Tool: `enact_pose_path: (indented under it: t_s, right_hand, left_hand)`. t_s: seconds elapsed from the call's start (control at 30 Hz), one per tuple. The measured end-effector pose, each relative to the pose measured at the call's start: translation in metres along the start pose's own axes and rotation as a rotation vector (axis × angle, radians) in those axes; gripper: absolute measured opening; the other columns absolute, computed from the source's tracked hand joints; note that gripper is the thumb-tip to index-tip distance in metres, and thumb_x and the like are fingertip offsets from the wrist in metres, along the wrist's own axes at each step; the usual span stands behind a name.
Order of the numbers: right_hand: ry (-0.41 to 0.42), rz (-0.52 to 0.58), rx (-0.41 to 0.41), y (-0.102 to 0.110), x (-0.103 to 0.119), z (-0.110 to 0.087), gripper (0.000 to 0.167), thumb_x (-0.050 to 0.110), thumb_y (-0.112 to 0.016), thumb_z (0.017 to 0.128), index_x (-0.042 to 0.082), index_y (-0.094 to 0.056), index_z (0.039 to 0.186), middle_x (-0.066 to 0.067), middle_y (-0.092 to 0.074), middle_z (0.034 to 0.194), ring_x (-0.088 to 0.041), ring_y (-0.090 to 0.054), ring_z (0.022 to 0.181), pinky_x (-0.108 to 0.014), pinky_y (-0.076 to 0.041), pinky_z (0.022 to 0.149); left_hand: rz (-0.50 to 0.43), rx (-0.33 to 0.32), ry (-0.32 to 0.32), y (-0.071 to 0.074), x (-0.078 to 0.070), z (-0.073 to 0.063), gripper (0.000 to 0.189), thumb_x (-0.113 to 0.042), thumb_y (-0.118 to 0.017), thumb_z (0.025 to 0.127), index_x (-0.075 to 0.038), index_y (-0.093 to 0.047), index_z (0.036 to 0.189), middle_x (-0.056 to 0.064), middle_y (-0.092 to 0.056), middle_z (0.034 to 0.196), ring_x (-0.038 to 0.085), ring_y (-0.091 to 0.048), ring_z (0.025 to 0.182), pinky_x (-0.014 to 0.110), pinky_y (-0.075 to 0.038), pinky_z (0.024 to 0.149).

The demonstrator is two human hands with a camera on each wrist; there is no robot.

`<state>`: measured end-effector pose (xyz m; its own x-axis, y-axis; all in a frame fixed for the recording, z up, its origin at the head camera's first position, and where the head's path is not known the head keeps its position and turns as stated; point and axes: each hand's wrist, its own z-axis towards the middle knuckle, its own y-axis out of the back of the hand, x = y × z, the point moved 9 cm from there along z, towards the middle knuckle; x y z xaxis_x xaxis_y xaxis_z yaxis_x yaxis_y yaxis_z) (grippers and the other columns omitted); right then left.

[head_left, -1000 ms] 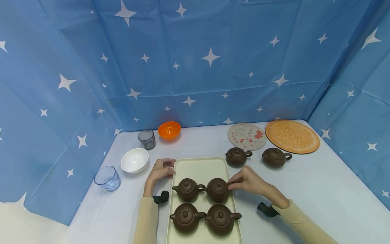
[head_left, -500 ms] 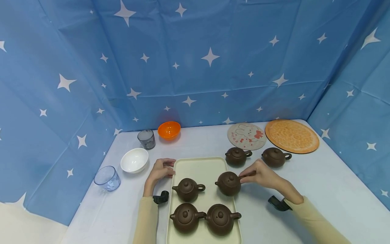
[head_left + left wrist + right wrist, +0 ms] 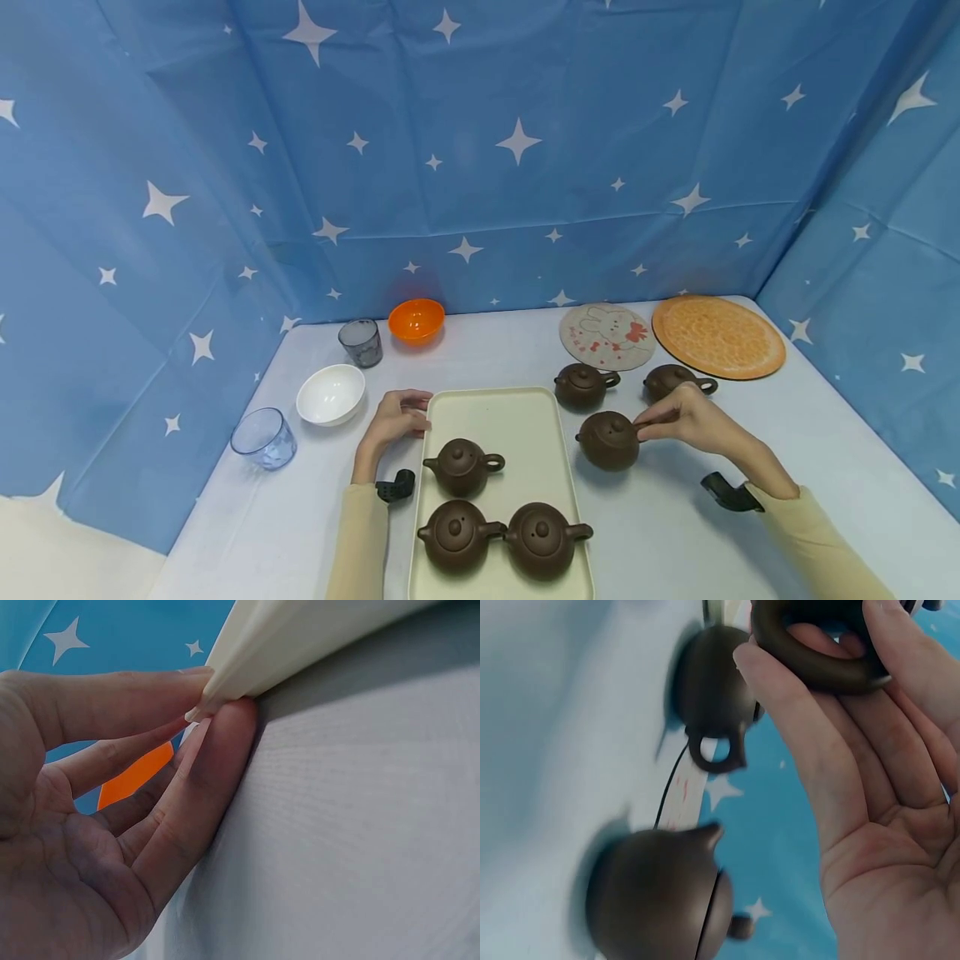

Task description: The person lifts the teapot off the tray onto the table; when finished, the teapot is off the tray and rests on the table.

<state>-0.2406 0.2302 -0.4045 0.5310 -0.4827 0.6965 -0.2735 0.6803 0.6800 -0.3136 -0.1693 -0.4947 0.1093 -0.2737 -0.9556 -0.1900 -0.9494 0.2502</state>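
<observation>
While the left hand (image 3: pixel 393 417) hangs onto the left rim of the cream tray (image 3: pixel 491 408) around the lower middle of the frame, the right hand (image 3: pixel 686 419) pinches the brown teapot (image 3: pixel 609 443) by its handle, right of center. Left forearm comes nearly straight up from the bottom edge, and the left wrist view has the fingertips squeezing the tray's rim. Right forearm slants in from the lower right corner, thumb and fingers meeting at the handle. Pot looks roughly upright, spout aimed left; can't tell whether its base touches the white tablecloth (image 3: pixel 645 542).

As for edges, the held pot is just outside the tray's right rim. Tight side is up top: the rear-left teapot (image 3: pixel 581 387) sits just above it, and the rear-right teapot (image 3: pixel 667 381) is partly covered by the hand. Roomier side is lower right, where tablecloth spreads out from the tray's rim and runs under that forearm. On the tray, the middle teapot (image 3: pixel 459 468) is at left, with the bottom-left teapot (image 3: pixel 456 535) and bottom-right teapot (image 3: pixel 542 540) below, the latter's handle reaching the right rim.
</observation>
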Motion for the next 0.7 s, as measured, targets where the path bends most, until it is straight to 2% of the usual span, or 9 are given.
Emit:
enact_pose_path:
  t_s: [0.23,0.43,0.7]
  right_hand:
    - [-0.014,-0.013,-0.011,0.017,-0.013,-0.016,0.013,0.006,-0.077,0.076,0.002,-0.077,0.089,-0.001,-0.074,0.081,-0.002,-0.064,0.069,-0.021,-0.053,0.054]
    - [-0.026,0.033,-0.027,0.033,-0.025,-0.034,0.013,-0.002,-0.074,0.077,-0.002,-0.076,0.090,0.001,-0.074,0.081,0.000,-0.061,0.066,-0.020,-0.050,0.050]
    - [-0.020,0.059,-0.016,0.052,-0.042,-0.052,0.017,-0.009,-0.071,0.077,-0.002,-0.076,0.091,0.003,-0.074,0.084,0.000,-0.061,0.070,-0.018,-0.048,0.052]
  left_hand:
    - [-0.005,0.003,-0.001,-0.001,-0.001,-0.001,0.052,0.012,-0.065,0.070,0.010,-0.059,0.122,0.025,-0.063,0.105,0.017,-0.066,0.072,0.034,-0.061,0.061]
    - [-0.002,0.007,-0.004,-0.001,-0.001,-0.002,0.051,0.012,-0.065,0.070,0.010,-0.059,0.121,0.024,-0.063,0.104,0.018,-0.067,0.072,0.035,-0.061,0.061]
    - [0.003,0.000,-0.010,-0.001,-0.003,-0.002,0.051,0.012,-0.065,0.070,0.010,-0.059,0.120,0.023,-0.064,0.103,0.018,-0.066,0.072,0.035,-0.061,0.061]
